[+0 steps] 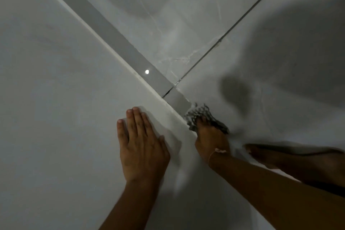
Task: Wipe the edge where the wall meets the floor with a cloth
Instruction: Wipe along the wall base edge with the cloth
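Observation:
My right hand [211,140] grips a grey-and-white patterned cloth [199,115] and presses it against the grey skirting strip [115,43] where the white wall [56,80] meets the tiled floor [186,24]. The cloth is bunched under my fingers at the base of the wall, just below a floor grout line [233,28]. My left hand [141,147] lies flat on the wall with its fingers together, to the left of the cloth, holding nothing. A thin string is tied round my right wrist.
The grey skirting runs diagonally from upper left to the cloth. My bare foot [298,162] rests on the floor at the lower right. Dark shadows fall across the right side of the tiles. A small bright light reflection [147,71] shows on the skirting.

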